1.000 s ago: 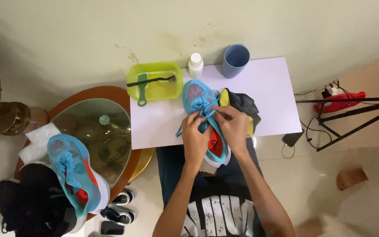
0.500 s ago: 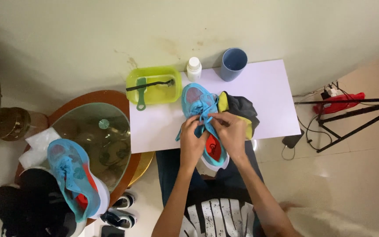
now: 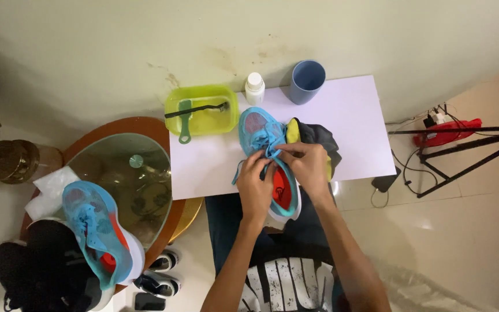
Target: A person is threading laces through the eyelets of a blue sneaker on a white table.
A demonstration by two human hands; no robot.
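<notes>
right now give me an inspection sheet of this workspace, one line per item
surface: white table against the wall, mostly bare on its right side
job's things: blue shoe with an orange insole, toe toward the wall, heel over the table's near edge; its blue laces are at the fingers
clutter: green tub with a green brush across it, white bottle, blue cup, dark and yellow cloth beside the shoe
hands: left hand and right hand both on the shoe, pinching the laces
cables: red power strip with plugs and cords on the floor to the right
surroundings: black tripod; round glass side table; second blue shoe to the left
</notes>
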